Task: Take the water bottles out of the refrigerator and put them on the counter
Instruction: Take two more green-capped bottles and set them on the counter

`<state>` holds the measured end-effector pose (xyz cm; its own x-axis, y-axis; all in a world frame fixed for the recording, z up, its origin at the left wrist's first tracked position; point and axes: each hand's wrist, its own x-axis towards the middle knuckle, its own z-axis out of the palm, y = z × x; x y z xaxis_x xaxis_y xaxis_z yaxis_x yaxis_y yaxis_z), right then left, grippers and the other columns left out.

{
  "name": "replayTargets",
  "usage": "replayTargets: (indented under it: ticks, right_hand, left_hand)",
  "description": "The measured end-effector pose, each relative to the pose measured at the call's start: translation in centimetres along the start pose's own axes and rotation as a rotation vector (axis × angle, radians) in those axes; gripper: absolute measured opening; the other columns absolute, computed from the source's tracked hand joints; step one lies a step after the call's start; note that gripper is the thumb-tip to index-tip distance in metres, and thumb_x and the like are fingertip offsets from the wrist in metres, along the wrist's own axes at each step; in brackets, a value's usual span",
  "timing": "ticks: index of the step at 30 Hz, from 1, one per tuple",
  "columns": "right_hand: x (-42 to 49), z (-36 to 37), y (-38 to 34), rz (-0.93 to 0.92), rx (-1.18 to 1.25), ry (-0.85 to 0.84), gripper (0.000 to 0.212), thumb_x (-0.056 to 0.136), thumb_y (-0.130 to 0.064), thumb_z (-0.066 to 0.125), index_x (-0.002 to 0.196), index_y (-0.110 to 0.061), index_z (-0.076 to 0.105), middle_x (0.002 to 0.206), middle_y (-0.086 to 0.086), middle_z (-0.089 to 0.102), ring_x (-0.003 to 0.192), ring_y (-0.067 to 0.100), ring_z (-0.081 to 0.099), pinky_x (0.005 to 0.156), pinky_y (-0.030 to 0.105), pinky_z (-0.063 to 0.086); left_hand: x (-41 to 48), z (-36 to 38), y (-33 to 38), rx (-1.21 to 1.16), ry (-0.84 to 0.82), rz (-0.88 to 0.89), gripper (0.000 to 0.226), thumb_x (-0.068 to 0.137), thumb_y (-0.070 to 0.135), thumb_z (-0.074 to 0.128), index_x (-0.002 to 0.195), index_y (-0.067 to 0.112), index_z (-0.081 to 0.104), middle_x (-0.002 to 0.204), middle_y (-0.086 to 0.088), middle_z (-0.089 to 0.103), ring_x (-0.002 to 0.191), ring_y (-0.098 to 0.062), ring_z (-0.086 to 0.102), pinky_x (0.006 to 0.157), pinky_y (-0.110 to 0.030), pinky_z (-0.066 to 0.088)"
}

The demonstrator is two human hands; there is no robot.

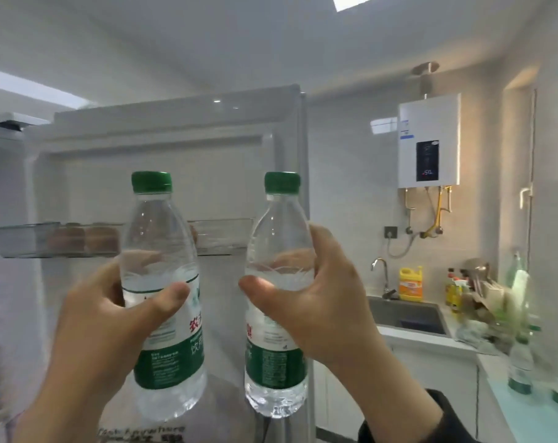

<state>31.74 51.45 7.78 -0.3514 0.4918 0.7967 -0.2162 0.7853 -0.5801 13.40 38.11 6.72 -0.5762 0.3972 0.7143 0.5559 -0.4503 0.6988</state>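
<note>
I hold two clear water bottles with green caps and green-and-white labels upright in front of the open refrigerator door [175,145]. My left hand [105,324] grips the left bottle [161,251] around its middle, thumb across the label. The right bottle [279,247] is gripped at mid-height by my right hand [319,302]. Both bottles hang in the air, side by side and apart. The counter [533,420] lies at the lower right, with two more green-labelled bottles [522,362] standing on it.
A door shelf [31,241] holds brown round items behind the left bottle. To the right are a sink [408,314] with a tap, a yellow detergent jug [411,284], cluttered bottles and packets near the corner, and a wall-mounted water heater [429,140].
</note>
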Motion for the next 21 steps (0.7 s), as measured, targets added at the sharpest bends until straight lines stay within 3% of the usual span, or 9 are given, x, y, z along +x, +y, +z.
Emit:
replayTargets:
  ticks: [3,5,9,12,15,18,21]
  right_hand:
    - [-0.9,-6.3,-0.4,0.020,-0.139,0.102,0.055,0.051,-0.068,0.075,0.097,-0.063,0.047,0.095,-0.038,0.064,0.085,-0.016,0.063,0.059,-0.001,0.043]
    - [-1.7,-10.2,-0.8,0.034,-0.226,0.161,0.057,0.049,-0.070,0.078,0.096,-0.059,0.046,0.087,-0.041,0.064,0.084,-0.022,0.059,0.059,-0.004,0.040]
    - [-4.0,-17.1,-1.4,0.101,-0.388,0.266,0.064,0.050,-0.070,0.079,0.101,-0.056,0.044,0.091,-0.027,0.066,0.086,-0.016,0.062,0.057,0.004,0.044]
    - [-5.5,-21.4,-1.1,0.141,-0.507,0.332,0.059,0.060,-0.056,0.085,0.102,-0.057,0.042,0.090,-0.036,0.059,0.085,-0.025,0.056,0.059,0.004,0.039]
    - [-6.8,-25.3,-0.5,0.182,-0.587,0.382,0.060,0.065,-0.041,0.089,0.101,-0.058,0.043,0.089,-0.042,0.059,0.086,-0.031,0.051,0.054,-0.004,0.039]
    - [-7.6,-28.7,0.4,0.233,-0.664,0.471,0.061,0.058,-0.054,0.085,0.100,-0.070,0.044,0.091,-0.026,0.066,0.088,-0.024,0.057,0.056,-0.004,0.040]
    - [-7.3,-31.5,2.7,0.263,-0.729,0.544,0.056,0.049,-0.068,0.071,0.095,-0.077,0.041,0.089,-0.022,0.070,0.088,-0.018,0.060,0.055,0.000,0.044]
  left_hand:
    - [-1.3,5.1,1.8,-0.102,-0.128,0.068,0.062,0.040,0.064,0.086,0.095,0.039,0.075,0.088,-0.002,0.078,0.079,-0.028,0.076,0.073,-0.059,0.057]
    - [-2.0,8.5,2.8,-0.149,-0.194,0.109,0.062,0.041,0.070,0.085,0.094,0.040,0.075,0.087,-0.001,0.079,0.076,-0.024,0.076,0.069,-0.052,0.058]
    - [-3.4,16.2,4.1,-0.269,-0.310,0.123,0.043,0.045,0.053,0.081,0.087,0.045,0.075,0.082,0.006,0.078,0.072,-0.015,0.076,0.059,-0.032,0.058]
    - [-4.6,21.7,4.4,-0.383,-0.406,0.071,0.044,0.040,0.050,0.079,0.084,0.048,0.075,0.079,0.008,0.078,0.070,-0.011,0.075,0.051,-0.017,0.055]
    - [-5.8,27.2,4.0,-0.487,-0.505,0.054,0.047,0.040,0.048,0.080,0.087,0.042,0.075,0.080,0.006,0.078,0.069,-0.012,0.075,0.051,-0.015,0.054]
    - [-6.5,33.1,3.0,-0.571,-0.620,0.037,0.054,0.042,0.047,0.082,0.093,0.029,0.075,0.082,0.003,0.079,0.072,-0.016,0.076,0.055,-0.016,0.055]
    - [-6.3,38.6,1.3,-0.607,-0.670,0.017,0.047,0.042,0.046,0.082,0.088,0.036,0.075,0.080,0.007,0.078,0.070,-0.012,0.075,0.054,-0.014,0.054]
